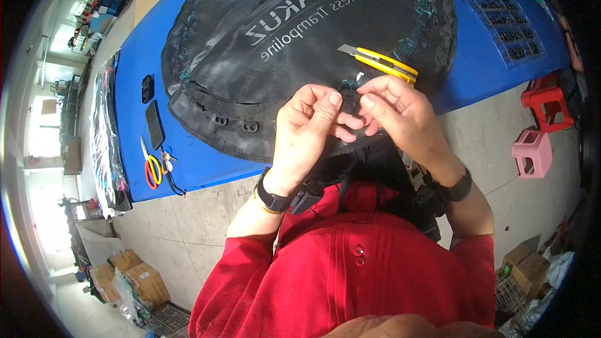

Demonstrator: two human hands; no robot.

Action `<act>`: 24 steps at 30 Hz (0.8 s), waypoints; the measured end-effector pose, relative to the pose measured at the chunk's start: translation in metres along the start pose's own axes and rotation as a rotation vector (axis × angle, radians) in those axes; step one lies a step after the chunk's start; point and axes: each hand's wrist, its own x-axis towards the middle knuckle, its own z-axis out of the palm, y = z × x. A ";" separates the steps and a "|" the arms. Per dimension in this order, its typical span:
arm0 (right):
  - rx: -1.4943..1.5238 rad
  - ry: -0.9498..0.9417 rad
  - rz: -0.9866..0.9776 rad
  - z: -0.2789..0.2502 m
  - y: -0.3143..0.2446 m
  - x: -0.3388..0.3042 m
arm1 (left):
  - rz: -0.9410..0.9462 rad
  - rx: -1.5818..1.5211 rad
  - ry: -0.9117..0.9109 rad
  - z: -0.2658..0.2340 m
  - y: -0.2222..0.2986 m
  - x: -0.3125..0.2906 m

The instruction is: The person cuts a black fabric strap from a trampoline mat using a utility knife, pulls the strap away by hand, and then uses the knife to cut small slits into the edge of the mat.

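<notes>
My left hand and my right hand are close together over the near edge of a round black trampoline mat. On each hand the thumb presses against the fingers. Whatever they pinch, if anything, is too small to make out. Just beyond my right hand, a yellow utility knife lies on the mat with its blade out. A small white scrap is beside it. Teal thread bits cling along the mat's rim. Two black plastic pieces sit at the near left edge.
The mat lies on a blue table. Scissors, keys, a dark phone and a small black object are at left. A compartment tray stands far right. Red and pink stools stand on the floor.
</notes>
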 end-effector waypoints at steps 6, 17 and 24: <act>0.005 -0.012 -0.044 0.004 0.012 0.003 | 0.070 0.231 0.014 0.005 -0.004 -0.003; -0.035 -0.063 -0.004 -0.002 0.004 0.005 | 0.014 0.130 0.065 -0.006 -0.009 0.003; -0.012 -0.069 0.000 -0.004 0.002 0.002 | -0.020 0.093 0.021 -0.008 -0.011 0.002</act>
